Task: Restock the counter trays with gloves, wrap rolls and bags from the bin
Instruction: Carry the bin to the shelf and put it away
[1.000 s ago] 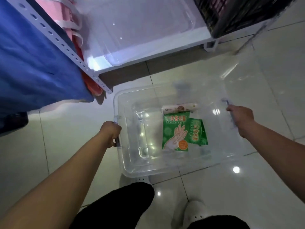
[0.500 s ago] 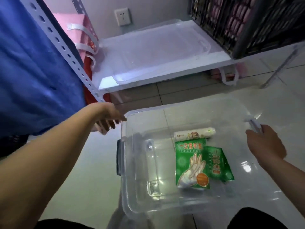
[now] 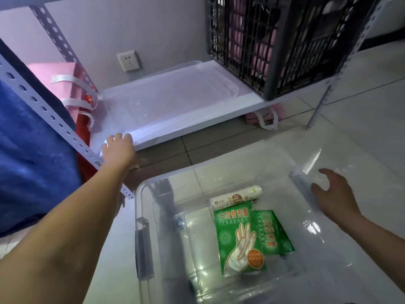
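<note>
A clear plastic bin [image 3: 144, 189] sits on the tiled floor in front of me. Inside lie two green glove packs [image 3: 238, 235] and a white roll [image 3: 235, 197] behind them. My left hand [image 3: 118, 148] reaches forward to the near left corner of a clear lid [image 3: 175, 102] lying on the low white shelf, with its fingertips on the lid's edge. My right hand [image 3: 333, 194] hovers with fingers spread loosely over the bin's right rim, holding nothing.
A black wire crate [image 3: 285, 40] stands on the shelf's right end. A perforated metal upright [image 3: 43, 106] crosses at the left, with blue cloth [image 3: 28, 154] and a pink bag [image 3: 65, 80] behind it. A wall socket [image 3: 128, 61] is above the shelf.
Both hands let go of the bin's side handles. My left hand moved forward to the lid on the shelf. My right hand lifted off and opened above the rim.
</note>
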### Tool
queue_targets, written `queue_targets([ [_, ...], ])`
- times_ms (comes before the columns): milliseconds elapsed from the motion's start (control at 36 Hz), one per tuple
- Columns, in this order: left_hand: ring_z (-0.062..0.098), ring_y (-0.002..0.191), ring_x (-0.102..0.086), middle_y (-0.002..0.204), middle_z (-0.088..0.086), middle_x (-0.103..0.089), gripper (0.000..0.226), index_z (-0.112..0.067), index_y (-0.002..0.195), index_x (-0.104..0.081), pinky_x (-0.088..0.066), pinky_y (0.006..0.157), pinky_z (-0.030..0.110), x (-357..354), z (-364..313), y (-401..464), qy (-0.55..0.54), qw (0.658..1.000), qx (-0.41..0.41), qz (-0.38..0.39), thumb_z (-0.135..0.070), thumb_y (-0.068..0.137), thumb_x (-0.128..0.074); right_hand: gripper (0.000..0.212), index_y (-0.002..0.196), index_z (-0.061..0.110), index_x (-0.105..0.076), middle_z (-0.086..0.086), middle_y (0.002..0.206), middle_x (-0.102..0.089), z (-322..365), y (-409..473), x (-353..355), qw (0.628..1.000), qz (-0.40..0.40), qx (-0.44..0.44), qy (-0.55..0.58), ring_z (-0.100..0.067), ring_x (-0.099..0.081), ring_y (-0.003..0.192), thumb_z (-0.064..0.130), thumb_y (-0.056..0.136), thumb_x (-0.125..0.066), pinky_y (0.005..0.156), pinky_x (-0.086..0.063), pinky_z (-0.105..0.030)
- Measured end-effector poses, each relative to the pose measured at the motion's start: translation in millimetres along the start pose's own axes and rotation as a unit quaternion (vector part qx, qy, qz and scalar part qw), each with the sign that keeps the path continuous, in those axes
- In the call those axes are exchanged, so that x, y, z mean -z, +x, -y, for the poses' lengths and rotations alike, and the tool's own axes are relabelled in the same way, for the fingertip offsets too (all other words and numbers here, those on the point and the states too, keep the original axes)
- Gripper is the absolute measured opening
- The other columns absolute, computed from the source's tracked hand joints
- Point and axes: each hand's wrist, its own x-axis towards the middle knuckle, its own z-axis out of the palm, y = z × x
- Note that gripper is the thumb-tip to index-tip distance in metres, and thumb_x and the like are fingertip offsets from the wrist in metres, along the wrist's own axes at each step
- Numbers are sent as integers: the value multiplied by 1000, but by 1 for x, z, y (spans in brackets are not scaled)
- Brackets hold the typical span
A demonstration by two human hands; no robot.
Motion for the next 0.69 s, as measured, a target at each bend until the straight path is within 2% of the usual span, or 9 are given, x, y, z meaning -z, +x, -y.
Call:
queue_targets([
  [111, 36, 115, -44, 115, 17, -56, 26, -6, 101, -55, -34, 103, 54, -2, -10, -11, 4, 997, -38, -64, 9, 79, -53, 42, 124, 10, -58, -16, 126, -60, 19, -33, -9, 993, -18, 103, -52, -38, -55, 113, 20, 84, -62, 92, -45, -47],
  [194, 37, 103, -48, 99, 16, -58, 20, -9, 89, -48, -32, 101, 57, 8, -13, -31, -25, 992, -79, -94, 7, 78, -55, 52, 134, 8, -54, -16, 139, -54, 36, -48, -12, 991, 18, 126, -50, -36, -47, 129, 14, 84, -67, 106, -37, -48],
  [306, 36, 95, -49, 98, 14, -57, 20, -7, 90, -52, -34, 103, 59, 37, -13, -55, -31, 983, -114, -140, 1, 79, -66, 56, 142, 16, -44, -10, 150, -42, 64, -50, -8, 986, 63, 152, -20, -30, -36, 137, 23, 89, -62, 111, -31, -44],
  [389, 33, 78, -46, 88, 14, -57, 24, -7, 83, -51, -49, 82, 53, 69, -15, -80, -78, 966, -123, -215, 13, 77, -62, 58, 144, 20, -39, -6, 153, -35, 86, -48, -2, 982, 71, 174, 6, -29, -33, 138, 26, 90, -59, 112, -28, -44],
  [444, 32, 70, -46, 83, 17, -57, 24, -5, 80, -51, -51, 66, 47, 94, -16, -98, -109, 952, -132, -255, 17, 77, -61, 59, 145, 19, -37, -6, 154, -34, 99, -47, 5, 980, 77, 181, 29, -29, -34, 137, 26, 90, -59, 110, -29, -43],
  [472, 33, 69, -46, 82, 18, -57, 23, -4, 80, -51, -50, 64, 47, 108, -16, -107, -117, 946, -141, -267, 17, 78, -61, 60, 145, 18, -36, -7, 153, -34, 104, -48, 10, 980, 80, 178, 45, -29, -35, 136, 26, 90, -59, 109, -30, -44],
  [528, 35, 71, -47, 82, 19, -56, 22, -4, 81, -50, -49, 64, 49, 136, -18, -126, -141, 933, -158, -292, 15, 79, -62, 63, 146, 17, -35, -9, 153, -35, 113, -51, 23, 981, 82, 158, 82, -30, -37, 135, 25, 89, -60, 110, -33, -45],
  [583, 37, 75, -49, 86, 19, -57, 22, -3, 83, -52, -47, 64, 44, 169, -21, -146, -171, 915, -181, -318, 15, 78, -64, 68, 148, 17, -32, -10, 153, -33, 123, -55, 42, 980, 87, 136, 114, -31, -37, 136, 27, 88, -62, 111, -33, -47],
  [694, 36, 98, -58, 111, 19, -62, 24, -1, 103, -60, -49, 77, 40, 235, -31, -173, -216, 881, -220, -358, 6, 82, -69, 85, 151, 23, -20, -7, 157, -26, 143, -54, 83, 970, 82, 121, 194, -28, -34, 139, 37, 84, -69, 108, -34, -43],
])
